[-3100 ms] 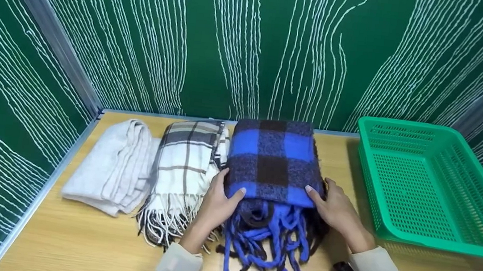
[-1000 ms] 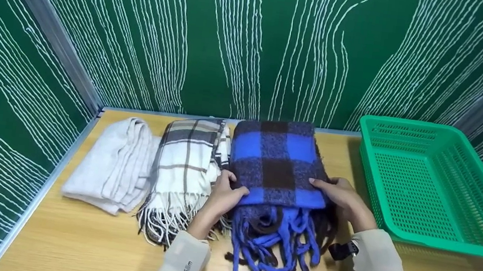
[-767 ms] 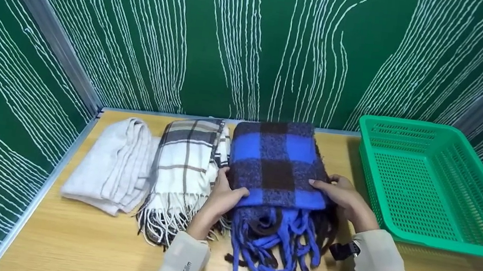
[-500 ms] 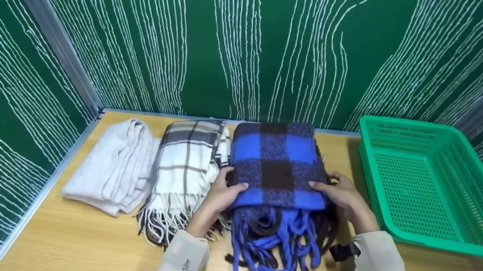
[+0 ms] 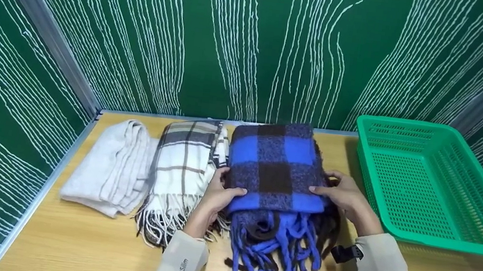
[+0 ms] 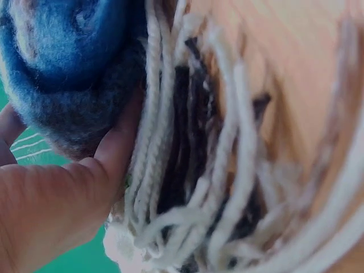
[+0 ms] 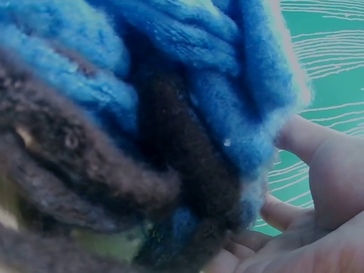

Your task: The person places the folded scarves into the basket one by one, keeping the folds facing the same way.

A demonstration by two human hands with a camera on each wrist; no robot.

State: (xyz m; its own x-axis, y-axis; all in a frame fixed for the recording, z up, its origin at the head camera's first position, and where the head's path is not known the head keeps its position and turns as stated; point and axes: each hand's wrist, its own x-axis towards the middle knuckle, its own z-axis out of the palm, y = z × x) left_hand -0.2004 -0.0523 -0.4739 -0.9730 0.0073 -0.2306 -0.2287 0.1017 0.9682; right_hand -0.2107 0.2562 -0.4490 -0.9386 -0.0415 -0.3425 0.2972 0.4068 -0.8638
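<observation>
Blue and brown, the folded scarf (image 5: 275, 175) is lying on the table (image 5: 91, 245) between the white scarf (image 5: 182, 165) on the left and the basket (image 5: 415, 194) on the right. The left hand (image 5: 216, 198) and the right hand (image 5: 345, 196) are gripping its sides toward the near end. It is likely feeling soft, light and hardly slippery; its layered sides are probably offering better hold than the loose near fringe (image 5: 256, 247).

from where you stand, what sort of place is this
Probably a small work booth or test station: a wood-look table is bordered by green panels with wavy white lines, and grey posts stand at the corners.
</observation>
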